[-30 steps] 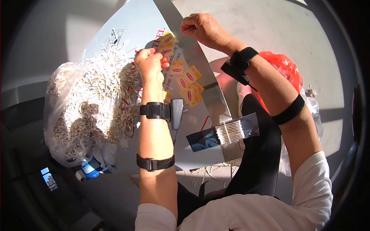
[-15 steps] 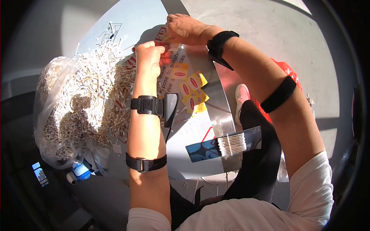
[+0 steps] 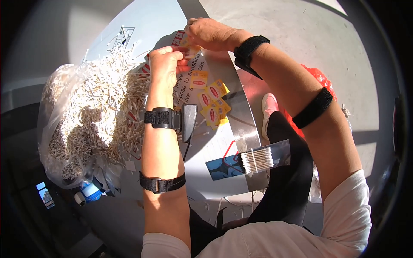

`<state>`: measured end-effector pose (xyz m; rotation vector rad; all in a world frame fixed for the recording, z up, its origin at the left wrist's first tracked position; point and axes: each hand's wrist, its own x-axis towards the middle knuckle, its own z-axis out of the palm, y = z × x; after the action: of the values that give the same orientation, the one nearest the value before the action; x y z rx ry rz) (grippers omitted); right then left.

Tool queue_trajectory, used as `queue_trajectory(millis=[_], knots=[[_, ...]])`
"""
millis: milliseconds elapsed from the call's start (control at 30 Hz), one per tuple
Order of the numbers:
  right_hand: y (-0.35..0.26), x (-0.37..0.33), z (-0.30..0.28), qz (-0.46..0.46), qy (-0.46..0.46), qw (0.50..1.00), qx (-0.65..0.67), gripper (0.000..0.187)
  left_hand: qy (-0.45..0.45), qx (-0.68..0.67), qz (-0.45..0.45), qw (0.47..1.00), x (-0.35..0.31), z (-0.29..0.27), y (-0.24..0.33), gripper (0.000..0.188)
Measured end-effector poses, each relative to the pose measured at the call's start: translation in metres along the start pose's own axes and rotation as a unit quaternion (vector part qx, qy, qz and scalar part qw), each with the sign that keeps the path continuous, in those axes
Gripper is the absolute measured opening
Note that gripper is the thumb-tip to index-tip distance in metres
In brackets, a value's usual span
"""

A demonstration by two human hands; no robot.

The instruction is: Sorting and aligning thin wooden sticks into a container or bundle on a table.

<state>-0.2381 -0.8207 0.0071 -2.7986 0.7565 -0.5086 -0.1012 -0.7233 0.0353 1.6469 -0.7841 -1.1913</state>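
Observation:
My left hand (image 3: pixel 164 64) is at the far part of the board, thumb and fingers pinched together. What it pinches is too small and bright to make out. Just beyond, to the right, my right hand (image 3: pixel 211 34) is bent down with its fingers curled, their tips mostly hidden. A bit of yellow card shows between the two hands. Several yellow cards with red ovals (image 3: pixel 212 115) lie overlapping nearer to me. Closer still, a clear packet of cotton swabs (image 3: pixel 257 160) with a blue printed end lies across the board's right edge.
A big heap of loose cotton swabs (image 3: pixel 101 112) spills from a clear plastic bag (image 3: pixel 50 116) on the left. Below it is a blue and white bottle-like object (image 3: pixel 91 191). A red plastic bag (image 3: pixel 319 76) lies on the floor at right, behind my right arm.
Both hands stay close together at the far end, with only slight shifts. The left fingers remain pinched. The cards and the swab packet appear a little further left in the picture.

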Motion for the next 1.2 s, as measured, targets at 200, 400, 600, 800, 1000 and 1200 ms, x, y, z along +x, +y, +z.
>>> queue_trajectory(millis=[200,400,600,800,1000,1200], knots=[[-0.008,-0.001,0.004,-0.039,0.051,0.994,-0.091,0.017,-0.007,0.052,-0.016,0.998,0.002,-0.004,-0.002,0.021],[-0.004,0.000,0.003,0.006,-0.036,0.997,-0.067,0.016,-0.009,-0.007,-0.034,0.999,0.006,-0.005,-0.005,0.009],[-0.007,-0.007,-0.016,-0.003,0.012,0.999,0.049,0.011,0.010,0.015,-0.025,1.000,0.001,-0.003,-0.004,0.012],[-0.018,0.006,-0.029,0.014,-0.077,0.996,0.046,0.017,0.019,0.045,-0.022,0.999,0.000,-0.004,-0.001,0.012],[-0.009,0.006,-0.014,-0.038,-0.067,0.997,-0.017,0.026,0.029,0.073,-0.018,0.997,-0.001,0.001,-0.001,0.013],[-0.008,0.003,-0.005,-0.020,-0.028,0.999,0.014,0.032,0.030,0.036,-0.007,0.999,-0.005,0.002,-0.005,0.010]])
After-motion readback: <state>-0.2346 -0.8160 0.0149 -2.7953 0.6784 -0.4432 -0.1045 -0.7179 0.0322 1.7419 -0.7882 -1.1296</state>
